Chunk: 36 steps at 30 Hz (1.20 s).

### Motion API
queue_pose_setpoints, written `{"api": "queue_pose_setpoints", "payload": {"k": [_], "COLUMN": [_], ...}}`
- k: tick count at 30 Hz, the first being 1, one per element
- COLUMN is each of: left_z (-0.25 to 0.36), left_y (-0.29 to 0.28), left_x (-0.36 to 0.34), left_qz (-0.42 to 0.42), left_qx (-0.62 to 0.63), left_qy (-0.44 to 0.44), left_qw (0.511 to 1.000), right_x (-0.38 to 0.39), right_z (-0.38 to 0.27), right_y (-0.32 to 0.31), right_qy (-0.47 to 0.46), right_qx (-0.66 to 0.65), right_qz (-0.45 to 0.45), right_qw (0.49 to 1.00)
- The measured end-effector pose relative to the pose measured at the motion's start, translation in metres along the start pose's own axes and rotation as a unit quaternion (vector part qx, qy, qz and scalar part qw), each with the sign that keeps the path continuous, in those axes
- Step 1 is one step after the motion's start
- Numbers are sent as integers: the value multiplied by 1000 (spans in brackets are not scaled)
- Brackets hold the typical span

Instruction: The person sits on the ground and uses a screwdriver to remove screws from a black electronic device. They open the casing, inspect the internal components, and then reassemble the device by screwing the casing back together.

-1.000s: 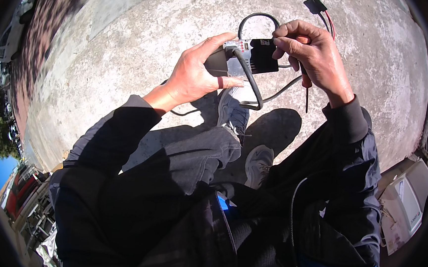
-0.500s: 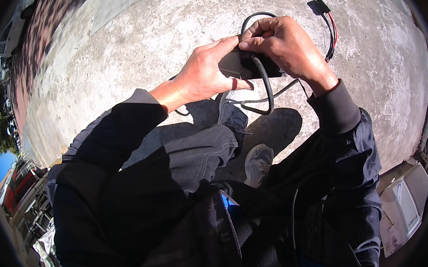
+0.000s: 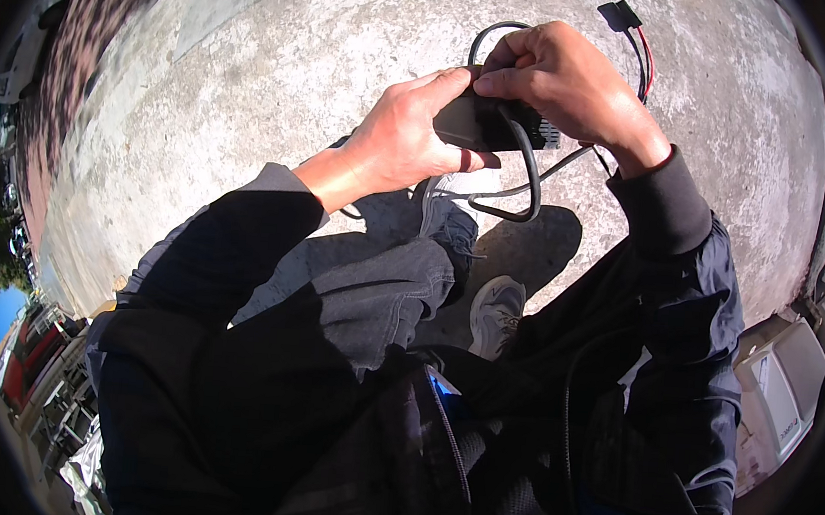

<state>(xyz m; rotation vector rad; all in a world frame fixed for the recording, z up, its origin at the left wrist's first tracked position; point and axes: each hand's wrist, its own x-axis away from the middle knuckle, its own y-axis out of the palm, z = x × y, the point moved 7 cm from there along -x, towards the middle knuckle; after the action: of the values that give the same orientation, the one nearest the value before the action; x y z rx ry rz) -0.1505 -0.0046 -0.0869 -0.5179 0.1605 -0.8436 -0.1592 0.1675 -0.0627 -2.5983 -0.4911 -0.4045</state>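
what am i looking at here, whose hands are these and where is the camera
There is no machine working here: these are a person's own bare hands. The view comes from a wide fisheye camera worn on that person's head and looking down, so straight edges bend near the rim. The left hand holds a dark box. The right hand has its fingers pinched at the box's upper edge; whether they grip something small is hidden. A black cable loops down in front of the box. Beyond the right hand, a black connector with red and black wires shows against the concrete ground.
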Motion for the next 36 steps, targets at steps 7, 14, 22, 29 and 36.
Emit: {"api": "queue_pose_setpoints", "payload": {"k": [7,14,22,29,36], "left_z": [5,7,6,6,9], "left_y": [-1,0,3,4,0], "left_x": [-1,1,-3,-1,3], "left_qz": [9,16,5,1,25], "left_qx": [-12,-49,-15,-25,-43], "left_qy": [4,24,17,23,54], "left_qw": [1000,998,1000,999,997], "right_x": [1,3,5,0,-4], "right_z": [5,9,8,8,7], "right_y": [-1,-2,-1,-2,-5], "right_qy": [9,-6,-10,7,31], "right_qx": [-24,-33,-35,-1,10], "right_qz": [-6,-12,18,7,3], "right_qw": [1000,999,999,1000,999]}}
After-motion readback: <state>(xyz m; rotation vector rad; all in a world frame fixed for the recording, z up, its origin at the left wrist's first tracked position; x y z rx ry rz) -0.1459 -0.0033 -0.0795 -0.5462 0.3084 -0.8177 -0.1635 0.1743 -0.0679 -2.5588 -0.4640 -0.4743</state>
